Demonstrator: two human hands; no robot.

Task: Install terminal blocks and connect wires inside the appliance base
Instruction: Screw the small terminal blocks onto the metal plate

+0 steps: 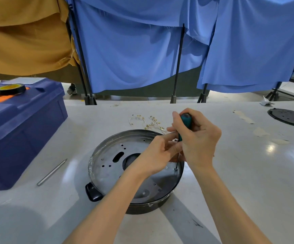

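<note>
The right hand (198, 140) is closed tight round the teal handle of a screwdriver (186, 121). The fingers wrap the grip and the thumb lies along its far side. The tool stands nearly upright, and its thin shaft runs down to a screw hole near the right edge of the plate inside the base (107, 156).

The left hand (157, 153) reaches in from the left with its fingers drawn narrow. The forefinger and thumb close on the screwdriver where the handle meets the shaft (the fingertips are partly hidden behind the right hand). Its wrist crosses over the middle of the base.

The base is a round metal pan with a black lug on its near-left side, and it sits on the white table (248, 182) directly under both hands. A loose tangle of pale wires (150, 122) with brass ends lies on the table just beyond the base's far rim.

To the left, a slim metal rod (52, 172) lies near a blue toolbox (23, 131) with a roll of tape (10, 89) on its top. A black round lid (290, 118) rests far right.
</note>
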